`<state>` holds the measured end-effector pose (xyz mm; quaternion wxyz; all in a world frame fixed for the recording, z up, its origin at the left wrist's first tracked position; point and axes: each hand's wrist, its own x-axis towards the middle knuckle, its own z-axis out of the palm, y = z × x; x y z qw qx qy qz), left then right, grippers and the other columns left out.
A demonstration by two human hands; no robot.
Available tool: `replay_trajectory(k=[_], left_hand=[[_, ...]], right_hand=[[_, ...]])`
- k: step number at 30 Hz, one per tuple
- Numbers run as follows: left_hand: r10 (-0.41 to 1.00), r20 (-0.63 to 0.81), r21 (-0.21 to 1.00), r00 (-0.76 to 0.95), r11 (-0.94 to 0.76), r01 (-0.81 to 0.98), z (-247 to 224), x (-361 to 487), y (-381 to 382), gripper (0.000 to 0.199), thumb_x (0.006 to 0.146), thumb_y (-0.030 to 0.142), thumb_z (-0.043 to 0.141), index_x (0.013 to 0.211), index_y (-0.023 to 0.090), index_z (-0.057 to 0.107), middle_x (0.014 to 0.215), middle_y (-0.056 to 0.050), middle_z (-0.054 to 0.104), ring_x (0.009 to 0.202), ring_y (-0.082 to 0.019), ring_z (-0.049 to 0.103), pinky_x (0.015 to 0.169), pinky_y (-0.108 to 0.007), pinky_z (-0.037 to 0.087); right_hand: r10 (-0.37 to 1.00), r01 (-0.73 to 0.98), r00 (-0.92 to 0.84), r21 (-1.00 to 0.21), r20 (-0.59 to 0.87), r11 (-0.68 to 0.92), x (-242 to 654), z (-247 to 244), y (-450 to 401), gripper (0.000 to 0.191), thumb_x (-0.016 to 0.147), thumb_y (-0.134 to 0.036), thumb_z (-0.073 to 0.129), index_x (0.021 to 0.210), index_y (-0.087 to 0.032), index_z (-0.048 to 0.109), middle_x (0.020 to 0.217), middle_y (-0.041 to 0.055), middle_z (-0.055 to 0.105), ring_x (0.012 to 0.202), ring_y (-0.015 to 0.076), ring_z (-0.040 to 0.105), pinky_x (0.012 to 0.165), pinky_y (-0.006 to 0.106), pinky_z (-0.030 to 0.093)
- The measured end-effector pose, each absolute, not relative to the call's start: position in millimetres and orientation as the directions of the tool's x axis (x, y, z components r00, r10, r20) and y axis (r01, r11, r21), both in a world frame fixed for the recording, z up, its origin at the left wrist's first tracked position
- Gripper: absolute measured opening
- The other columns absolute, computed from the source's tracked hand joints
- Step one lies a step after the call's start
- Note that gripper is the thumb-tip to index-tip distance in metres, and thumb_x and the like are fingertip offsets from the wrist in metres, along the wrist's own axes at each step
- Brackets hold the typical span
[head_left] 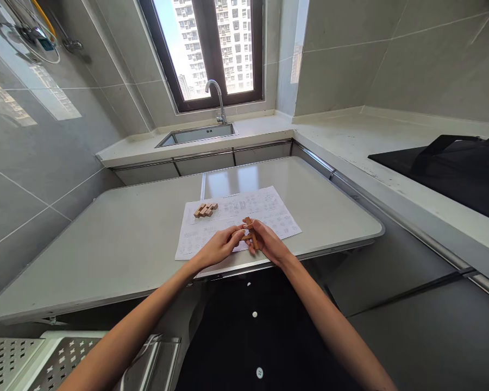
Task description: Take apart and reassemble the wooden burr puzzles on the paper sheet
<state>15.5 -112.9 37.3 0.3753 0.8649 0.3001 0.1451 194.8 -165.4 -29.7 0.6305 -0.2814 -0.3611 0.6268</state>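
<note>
My left hand (pixel 223 242) and my right hand (pixel 270 242) meet over the front part of a printed paper sheet (pixel 195 239), close to the table's near edge. Between them are brown wooden puzzle pieces (pixel 252 234), notched sticks that cross each other. The right fingers are closed round a long upright stick. My left thumb and fingers pinch a shorter stick lying crosswise against it; how the pieces join is partly hidden by the fingers. Farther back on the sheet, to the left, lies a small group of lighter wooden blocks (pixel 206 210), side by side.
The sheet lies on a pale folding table (pixel 106 239) with a seam behind it. Beyond stand a counter with a sink (pixel 199 134) and a faucet (pixel 217 100), below a window. A black bag (pixel 452 168) rests on the right counter. White perforated plastic (pixel 12 358) is at lower left.
</note>
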Motion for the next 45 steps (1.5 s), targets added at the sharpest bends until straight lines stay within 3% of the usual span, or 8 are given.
replay_trajectory(k=[7, 15, 20, 29, 32, 36, 40, 45], left_hand=[[0.666, 0.092, 0.746, 0.74, -0.539, 0.392, 30, 22, -117, 0.048, 0.105, 0.058, 0.039, 0.091, 0.018, 0.062, 0.074, 0.0, 0.056, 0.069, -0.016, 0.05, 0.065, -0.028, 0.042], [0.661, 0.096, 0.75, 0.744, -0.539, 0.382, 30, 23, -119, 0.048, 0.105, 0.057, 0.038, 0.091, 0.018, 0.062, 0.075, 0.0, 0.057, 0.068, -0.016, 0.05, 0.066, -0.028, 0.041], [0.663, 0.11, 0.736, 0.741, -0.555, 0.387, 27, 22, -118, 0.045, 0.106, 0.054, 0.039, 0.093, 0.018, 0.063, 0.075, 0.001, 0.055, 0.069, -0.016, 0.049, 0.068, -0.029, 0.041], [0.716, 0.126, 0.727, 0.687, -0.538, 0.427, 25, 27, -122, 0.043, 0.106, 0.055, 0.038, 0.095, 0.02, 0.061, 0.082, -0.003, 0.068, 0.074, -0.02, 0.06, 0.071, -0.032, 0.044], [0.771, 0.132, 0.715, 0.623, -0.509, 0.479, 25, 35, -129, 0.037, 0.098, 0.06, 0.054, 0.096, 0.023, 0.053, 0.082, -0.002, 0.071, 0.075, -0.022, 0.066, 0.07, -0.032, 0.045], [0.846, 0.168, 0.591, 0.507, -0.498, 0.635, 25, 48, -137, 0.06, 0.072, 0.069, 0.079, 0.09, 0.026, 0.042, 0.083, -0.004, 0.074, 0.077, -0.029, 0.071, 0.062, -0.032, 0.042], [0.855, 0.204, 0.501, 0.477, -0.51, 0.699, 23, 52, -135, 0.065, 0.068, 0.071, 0.081, 0.089, 0.026, 0.038, 0.083, -0.004, 0.074, 0.077, -0.032, 0.073, 0.057, -0.031, 0.038], [0.855, 0.217, 0.46, 0.471, -0.515, 0.723, 18, 51, -132, 0.056, 0.071, 0.059, 0.08, 0.091, 0.026, 0.04, 0.076, -0.001, 0.07, 0.069, -0.028, 0.071, 0.055, -0.031, 0.036]], right_hand=[[0.996, -0.599, -0.014, -0.798, 0.092, 0.065, 196, -29, -167, 0.05, 0.085, -0.064, 0.076, 0.111, -0.023, 0.066, 0.109, 0.0047, 0.07, 0.067, 0.0117, 0.057, 0.053, 0.025, 0.051], [0.992, -0.583, -0.039, -0.809, 0.119, 0.074, 198, -31, -165, 0.046, 0.09, -0.065, 0.071, 0.107, -0.022, 0.067, 0.114, 0.005, 0.07, 0.054, 0.008, 0.051, 0.043, 0.023, 0.042], [0.992, -0.578, -0.042, -0.813, 0.118, 0.072, 198, -33, -164, 0.05, 0.086, -0.066, 0.075, 0.109, -0.023, 0.065, 0.108, 0.0046, 0.072, 0.055, 0.0097, 0.056, 0.046, 0.025, 0.048], [0.994, -0.598, -0.013, -0.798, 0.104, 0.076, 196, -29, -167, 0.047, 0.086, -0.064, 0.075, 0.107, -0.024, 0.065, 0.108, 0.0031, 0.071, 0.054, 0.0088, 0.051, 0.048, 0.025, 0.048], [0.996, -0.6, 0.029, -0.796, 0.082, 0.083, 195, -29, -167, 0.048, 0.085, -0.066, 0.076, 0.105, -0.023, 0.067, 0.101, 0.0022, 0.07, 0.058, 0.0103, 0.053, 0.05, 0.025, 0.048], [0.995, -0.594, 0.058, -0.798, 0.079, 0.098, 195, -32, -166, 0.048, 0.086, -0.067, 0.074, 0.107, -0.024, 0.069, 0.102, 0.0019, 0.069, 0.065, 0.0117, 0.057, 0.058, 0.026, 0.05], [0.994, -0.584, 0.063, -0.804, 0.093, 0.112, 194, -33, -165, 0.047, 0.087, -0.066, 0.073, 0.108, -0.024, 0.069, 0.107, 0.0022, 0.068, 0.074, 0.0134, 0.061, 0.07, 0.027, 0.054], [0.993, -0.583, 0.045, -0.805, 0.105, 0.112, 194, -32, -165, 0.046, 0.089, -0.065, 0.072, 0.109, -0.024, 0.067, 0.097, 0.0016, 0.068, 0.073, 0.015, 0.061, 0.069, 0.029, 0.053]])
